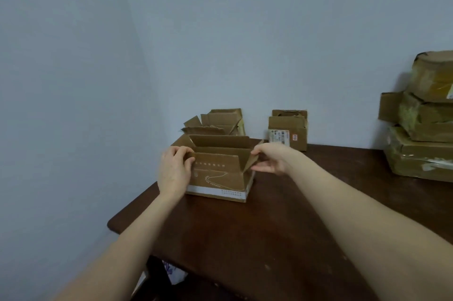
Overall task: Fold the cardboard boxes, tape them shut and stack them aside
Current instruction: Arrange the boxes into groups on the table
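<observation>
The box (218, 178) sits on the table (269, 227) by the wall — light, bendy cardboard, I'd judge. My left hand (174, 169) pinches its left flap, my right hand (269, 161) the right — best gripped near the creases.

Print (210, 165) on front box (220, 178), label (279, 137) on rear box (299, 140): illegible.

Stack of taped boxes (426, 117) cut off by right edge. Width unseen.
Print on open box (218, 173) too small to read. Left end hidden behind left hand (174, 168); right flap partly covered by right hand (269, 158).
Label on rear box (288, 134) illegible.
Torn box (220, 121) behind: lower part hidden.
Pale object (174, 273) under table (245, 239) partly hidden, unidentifiable.
</observation>
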The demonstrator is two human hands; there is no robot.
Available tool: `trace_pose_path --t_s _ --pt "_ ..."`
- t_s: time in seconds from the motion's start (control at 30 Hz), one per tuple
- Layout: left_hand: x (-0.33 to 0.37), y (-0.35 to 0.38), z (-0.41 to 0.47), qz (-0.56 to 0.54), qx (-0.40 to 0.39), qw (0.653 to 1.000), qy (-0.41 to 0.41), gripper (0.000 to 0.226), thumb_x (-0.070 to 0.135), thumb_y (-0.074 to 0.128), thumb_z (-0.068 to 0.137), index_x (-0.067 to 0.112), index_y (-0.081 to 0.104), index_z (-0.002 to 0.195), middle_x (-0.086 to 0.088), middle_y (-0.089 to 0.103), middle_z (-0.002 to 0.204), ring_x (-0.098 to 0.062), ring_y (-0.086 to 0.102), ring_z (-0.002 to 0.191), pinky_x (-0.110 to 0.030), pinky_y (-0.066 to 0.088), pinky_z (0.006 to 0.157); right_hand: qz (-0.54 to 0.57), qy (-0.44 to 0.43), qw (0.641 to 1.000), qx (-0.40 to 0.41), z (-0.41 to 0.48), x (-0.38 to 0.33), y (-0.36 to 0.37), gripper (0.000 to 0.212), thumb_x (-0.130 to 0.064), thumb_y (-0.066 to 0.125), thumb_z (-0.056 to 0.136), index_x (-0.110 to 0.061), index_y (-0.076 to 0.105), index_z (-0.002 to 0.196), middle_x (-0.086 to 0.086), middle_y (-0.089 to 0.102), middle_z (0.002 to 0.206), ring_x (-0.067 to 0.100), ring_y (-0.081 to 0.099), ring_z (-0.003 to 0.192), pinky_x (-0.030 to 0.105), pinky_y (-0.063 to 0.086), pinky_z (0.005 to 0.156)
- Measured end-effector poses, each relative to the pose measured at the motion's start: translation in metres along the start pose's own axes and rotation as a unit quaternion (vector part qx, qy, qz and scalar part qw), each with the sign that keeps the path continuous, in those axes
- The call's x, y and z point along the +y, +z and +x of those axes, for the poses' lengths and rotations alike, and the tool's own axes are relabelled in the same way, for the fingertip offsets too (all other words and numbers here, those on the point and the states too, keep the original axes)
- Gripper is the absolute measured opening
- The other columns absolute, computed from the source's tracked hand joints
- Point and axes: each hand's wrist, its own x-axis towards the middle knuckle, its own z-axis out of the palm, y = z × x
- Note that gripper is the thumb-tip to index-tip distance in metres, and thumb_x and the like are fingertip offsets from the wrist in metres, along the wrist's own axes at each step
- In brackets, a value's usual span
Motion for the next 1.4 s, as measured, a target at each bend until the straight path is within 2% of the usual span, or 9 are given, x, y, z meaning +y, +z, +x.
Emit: trace_pose_path --t_s 0.2,0.33,0.43,0.6,0.73,0.93,1.1,1.27,1.4 --pt "0.001 0.003 0.027 -0.023 -0.025 0.997 -0.076 0.049 0.000 0.045 0.091 0.015 0.047 0.138 -0.011 0.032 0.149 -0.024 0.027 0.140 -0.038 0.027 0.115 0.063 -0.040 0.996 0.041 0.041 -0.003 0.062 0.018 0.012 0.049 0.090 0.000 0.051 0.104 0.021 0.061 0.115 0.029 0.064 0.095 0.036 0.056 0.063" --pt "0.040 0.001 0.038 -0.051 0.014 0.998 -0.033 0.046 0.000 0.042 0.091 0.017 0.052 0.132 -0.005 0.037 0.144 -0.019 0.036 0.134 -0.031 0.036 0.104 0.089 -0.038 0.995 0.035 0.053 -0.006 0.062 0.035 -0.014 0.057 0.095 -0.002 0.048 0.127 0.015 0.058 0.124 0.023 0.063 0.084 0.032 0.057 0.066" --pt "0.088 0.010 0.049 -0.077 0.030 0.995 0.051 0.042 -0.001 0.041 0.089 0.017 0.057 0.124 -0.002 0.043 0.136 -0.015 0.041 0.127 -0.020 0.035 0.091 0.009 -0.082 0.989 0.121 0.062 -0.008 0.033 0.042 -0.032 0.055 0.095 -0.005 0.052 0.128 0.013 0.061 0.115 0.023 0.063 0.087 0.032 0.057 0.069" --pt "0.162 0.078 0.079 -0.112 -0.071 0.983 0.127 0.037 0.007 0.045 0.091 0.015 0.053 0.126 -0.003 0.048 0.131 -0.017 0.047 0.121 -0.031 0.042 0.093 -0.239 -0.183 0.890 0.343 0.072 -0.030 -0.059 0.035 -0.027 0.054 0.094 -0.018 0.054 0.128 0.006 0.055 0.129 0.026 0.056 0.113 0.032 0.044 0.090" --pt "0.179 0.145 0.115 -0.075 -0.174 0.977 0.097 0.040 0.024 0.049 0.094 0.016 0.045 0.134 -0.005 0.046 0.137 -0.020 0.044 0.125 -0.037 0.039 0.099 -0.314 -0.189 0.849 0.381 0.101 -0.054 -0.116 0.037 -0.033 0.049 0.096 -0.021 0.049 0.131 0.010 0.044 0.136 0.031 0.050 0.120 0.039 0.042 0.096" --pt "0.187 0.213 0.172 -0.078 -0.204 0.976 -0.017 0.042 0.046 0.044 0.093 0.022 0.051 0.126 -0.010 0.056 0.127 -0.029 0.054 0.114 -0.040 0.045 0.093 -0.290 -0.114 0.889 0.335 0.161 -0.086 -0.141 0.057 -0.045 0.055 0.087 -0.012 0.048 0.133 0.013 0.049 0.134 0.034 0.054 0.115 0.036 0.046 0.085" --pt "0.200 0.247 0.185 -0.051 -0.271 0.961 -0.013 0.019 0.032 0.050 0.084 0.034 0.066 0.093 -0.001 0.063 0.116 -0.024 0.059 0.104 -0.037 0.050 0.088 -0.300 -0.056 0.908 0.286 0.190 -0.095 -0.149 0.026 -0.032 0.062 0.077 -0.012 0.065 0.093 0.008 0.064 0.094 0.029 0.060 0.078 0.032 0.051 0.069" --pt "0.191 0.254 0.185 -0.020 -0.272 0.962 -0.026 0.032 0.033 0.046 0.087 0.018 0.069 0.101 -0.005 0.067 0.105 -0.026 0.060 0.095 -0.032 0.048 0.079 -0.267 -0.049 0.918 0.288 0.195 -0.092 -0.155 0.017 -0.026 0.050 0.081 -0.012 0.057 0.076 0.012 0.064 0.085 0.035 0.065 0.076 0.041 0.059 0.073" --pt "0.176 0.248 0.184 -0.037 -0.251 0.967 -0.026 0.030 0.025 0.047 0.089 0.010 0.067 0.106 -0.010 0.066 0.110 -0.029 0.059 0.100 -0.032 0.047 0.081 -0.185 -0.052 0.940 0.281 0.199 -0.087 -0.156 0.020 -0.015 0.046 0.087 -0.002 0.061 0.085 0.020 0.069 0.087 0.036 0.069 0.070 0.044 0.060 0.066"
